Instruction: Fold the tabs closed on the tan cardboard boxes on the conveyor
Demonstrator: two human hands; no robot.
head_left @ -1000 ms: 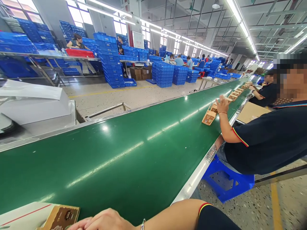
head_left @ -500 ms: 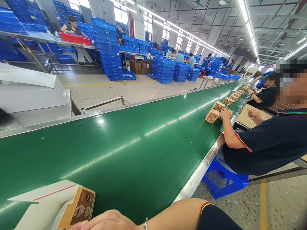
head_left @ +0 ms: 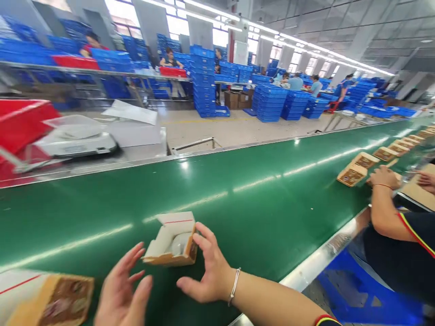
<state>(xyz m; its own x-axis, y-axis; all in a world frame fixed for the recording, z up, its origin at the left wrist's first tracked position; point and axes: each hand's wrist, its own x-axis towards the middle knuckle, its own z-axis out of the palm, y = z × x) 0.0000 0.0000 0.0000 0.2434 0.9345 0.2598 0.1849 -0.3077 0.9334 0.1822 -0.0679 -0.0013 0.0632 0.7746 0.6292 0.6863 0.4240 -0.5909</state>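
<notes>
A small open cardboard box (head_left: 159,259) sits on the green conveyor belt, its white-lined flap with a red line raised. Inside it is a clear, rounded object (head_left: 181,244) that I cannot name. My right hand (head_left: 212,267) is at the box's right side, fingers spread and fingertips against its edge, thumb apart. To the left of the box, my left hand (head_left: 124,287) is open, fingers apart, close to the box's corner and holding nothing. Another open box (head_left: 66,299) with a brown printed side lies at the lower left, partly cut off and blurred.
The green belt (head_left: 258,217) runs to the far right, with a metal edge (head_left: 306,271) on my side. A co-worker's hand (head_left: 384,177) is by a row of printed boxes (head_left: 351,174). Across the belt are a scale (head_left: 76,142) and a red bin (head_left: 23,117).
The view has swung left, bringing the scale and red bin in. My left hand has come into sight. My right hand is now fully visible, with its fingers spread at a box.
</notes>
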